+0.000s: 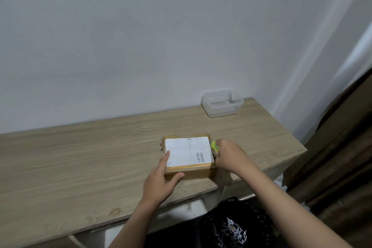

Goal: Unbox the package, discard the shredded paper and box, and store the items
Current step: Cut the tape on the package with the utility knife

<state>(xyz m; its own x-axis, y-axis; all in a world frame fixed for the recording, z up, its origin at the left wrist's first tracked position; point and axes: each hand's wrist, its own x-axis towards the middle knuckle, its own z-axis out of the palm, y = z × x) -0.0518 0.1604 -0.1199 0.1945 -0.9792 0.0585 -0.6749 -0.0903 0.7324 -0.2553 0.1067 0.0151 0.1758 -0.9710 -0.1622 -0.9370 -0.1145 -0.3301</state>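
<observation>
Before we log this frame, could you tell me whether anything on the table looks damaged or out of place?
The box looks scuffed and torn at its far left corner, and it sits askew to the table edge. The left hand steadies it; the right hand holds a yellow-green cutter at its right side.

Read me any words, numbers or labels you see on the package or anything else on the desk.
None can be read.
White shipping label on top of the cardboard box: printed lines and a small dark heading, too small and blurred to read.
Barcodes on that label: bars only, digits not legible.
Yellow-green tool in the right hand: no legible marking.
Clear plastic container: no text seen.
</observation>
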